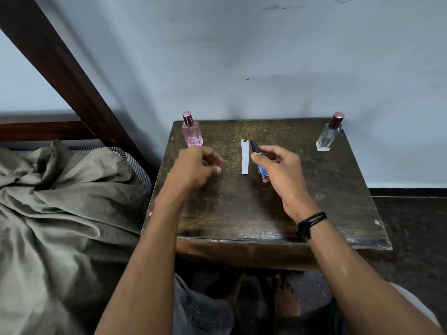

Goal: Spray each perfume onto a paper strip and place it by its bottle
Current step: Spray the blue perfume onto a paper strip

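Note:
A pink perfume bottle (191, 132) stands at the back left of the dark wooden table (242, 213). A clear bottle (328, 136) with a dark red cap stands at the back right. A white paper strip (244, 157) lies flat in the middle. My right hand (275, 165) holds a small blue bottle (262, 170) with a black top, tilted, just right of the strip. My left hand (197, 166) hovers in front of the pink bottle with fingers curled; nothing shows in it. A sliver of white shows at its left edge.
A bed with a rumpled olive sheet (60, 201) lies against the table's left side. A dark wooden bedpost (72, 76) slants up behind it. The blue-grey wall (266, 56) rises right behind the table. My feet show under the front edge.

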A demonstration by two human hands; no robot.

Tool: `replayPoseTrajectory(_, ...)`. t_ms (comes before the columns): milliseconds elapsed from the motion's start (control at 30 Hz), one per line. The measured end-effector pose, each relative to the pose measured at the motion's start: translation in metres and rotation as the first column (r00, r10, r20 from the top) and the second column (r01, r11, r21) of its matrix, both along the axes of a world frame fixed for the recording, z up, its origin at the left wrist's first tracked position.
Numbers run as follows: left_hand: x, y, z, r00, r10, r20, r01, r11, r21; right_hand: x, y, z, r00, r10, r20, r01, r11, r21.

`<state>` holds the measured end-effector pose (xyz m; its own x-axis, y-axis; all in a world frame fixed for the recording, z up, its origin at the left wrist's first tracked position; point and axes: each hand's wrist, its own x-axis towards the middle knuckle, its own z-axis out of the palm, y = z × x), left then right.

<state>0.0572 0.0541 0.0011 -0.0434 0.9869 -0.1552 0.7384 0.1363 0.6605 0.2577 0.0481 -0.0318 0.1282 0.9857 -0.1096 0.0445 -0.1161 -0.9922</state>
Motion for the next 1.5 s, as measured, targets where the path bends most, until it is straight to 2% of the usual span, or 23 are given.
replayPoseTrajectory(67, -0.001, 0.002, 0.003, 0.944, 0.066, 0.323, -0.073, 0.997, 0.009, -0.002, 0.0, -0.001, 0.999, 0.039, 0.025, -0.039, 0.999, -0.002)
replayPoseTrajectory(133, 0.001, 0.003, 0.007, 0.778, 0.124, 0.616, -0.137, 0.99, -0.027, -0.003, 0.0, -0.002, 0.995, 0.08, 0.052, -0.08, 0.997, 0.003)
replayPoseTrajectory(167, 0.001, 0.005, 0.008, 0.714, 0.139, 0.686, -0.156, 0.987, -0.037, -0.004, 0.0, -0.002, 0.993, 0.098, 0.064, -0.098, 0.995, 0.006)
replayPoseTrajectory(233, 0.002, 0.006, 0.008, 0.659, 0.155, 0.736, -0.172, 0.984, -0.053, -0.007, -0.001, -0.003, 0.989, 0.125, 0.082, -0.127, 0.992, 0.015)
replayPoseTrajectory(533, 0.007, 0.006, 0.005, 0.681, 0.105, 0.725, -0.063, 0.994, -0.085, -0.009, -0.005, -0.001, 0.977, 0.147, 0.156, -0.153, 0.988, 0.028)
replayPoseTrajectory(833, 0.007, 0.012, -0.001, 0.755, -0.018, 0.655, 0.079, 0.995, -0.064, -0.005, -0.005, -0.002, 0.951, 0.161, 0.265, -0.18, 0.982, 0.049)
replayPoseTrajectory(1167, 0.008, 0.012, -0.004, 0.747, 0.001, 0.664, 0.055, 0.996, -0.063, -0.004, -0.002, -0.008, 0.963, 0.104, 0.247, -0.128, 0.988, 0.085)
replayPoseTrajectory(1500, 0.017, 0.01, -0.001, 0.831, -0.066, 0.553, 0.063, 0.998, 0.025, -0.003, -0.004, -0.009, 0.971, 0.064, 0.229, -0.084, 0.993, 0.078)
